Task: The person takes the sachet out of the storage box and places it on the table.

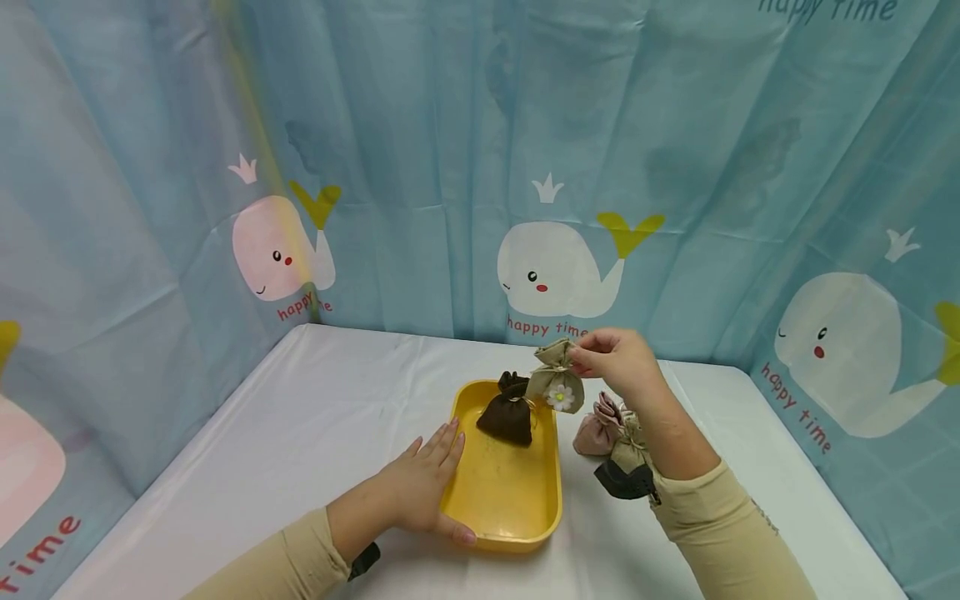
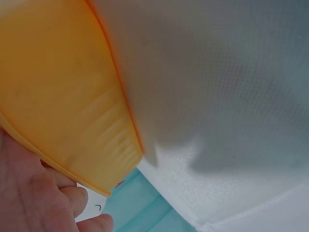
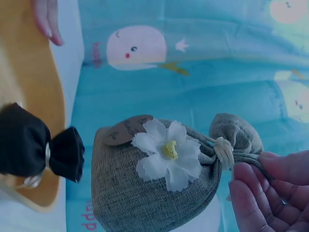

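My right hand (image 1: 618,358) pinches the tied neck of a beige drawstring pouch (image 1: 547,393) between thumb and fingers. The pouch hangs over the right rim of a yellow tray (image 1: 498,500). A white cloth flower (image 3: 169,152) with a yellow centre and a small brown tag (image 3: 126,130) decorate its front. Inside the tray, at its far end, sits a dark brown pouch (image 1: 506,417) tied with light cord. My left hand (image 1: 420,483) rests along the tray's left rim, fingers extended and thumb at the near corner. In the left wrist view, those fingertips (image 2: 75,198) lie at the rim.
Right of the tray, a pink pouch (image 1: 596,429) and another beige pouch (image 1: 630,446) stand close together, partly behind my right wrist with its black strap (image 1: 626,482). White cloth (image 1: 360,392) covers the table. Blue whale-print curtains (image 1: 420,167) enclose the back and sides.
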A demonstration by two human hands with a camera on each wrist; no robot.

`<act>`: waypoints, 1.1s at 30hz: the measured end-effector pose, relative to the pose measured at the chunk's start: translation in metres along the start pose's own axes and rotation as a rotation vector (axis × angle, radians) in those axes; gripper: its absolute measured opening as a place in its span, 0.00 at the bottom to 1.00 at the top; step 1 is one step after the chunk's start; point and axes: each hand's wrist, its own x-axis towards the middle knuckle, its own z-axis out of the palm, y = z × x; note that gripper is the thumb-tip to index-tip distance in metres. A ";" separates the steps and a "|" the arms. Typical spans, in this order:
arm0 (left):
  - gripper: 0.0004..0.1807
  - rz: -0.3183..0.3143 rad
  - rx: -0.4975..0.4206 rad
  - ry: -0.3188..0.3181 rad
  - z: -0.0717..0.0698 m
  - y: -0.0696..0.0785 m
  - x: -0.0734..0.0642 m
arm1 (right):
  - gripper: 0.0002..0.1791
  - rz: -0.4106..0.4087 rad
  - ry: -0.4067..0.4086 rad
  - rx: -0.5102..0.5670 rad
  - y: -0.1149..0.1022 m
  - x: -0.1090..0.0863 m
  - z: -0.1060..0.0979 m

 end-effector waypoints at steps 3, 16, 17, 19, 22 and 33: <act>0.73 -0.003 0.007 -0.002 0.001 0.000 0.001 | 0.12 -0.013 0.015 0.002 0.003 0.000 -0.008; 0.72 0.005 0.017 0.004 0.007 -0.002 0.002 | 0.18 -0.027 0.115 -0.004 0.014 -0.011 -0.040; 0.72 0.004 0.019 0.002 0.006 -0.002 0.002 | 0.18 -0.030 0.120 0.002 0.015 -0.012 -0.042; 0.72 0.002 0.024 -0.001 0.006 -0.002 0.002 | 0.18 -0.037 0.128 0.013 0.018 -0.013 -0.047; 0.72 0.001 0.025 -0.004 0.004 -0.001 0.002 | 0.19 -0.042 0.147 0.005 0.023 -0.013 -0.054; 0.72 0.000 -0.003 -0.008 -0.001 0.000 -0.001 | 0.20 -0.032 0.260 -0.001 0.037 -0.020 -0.080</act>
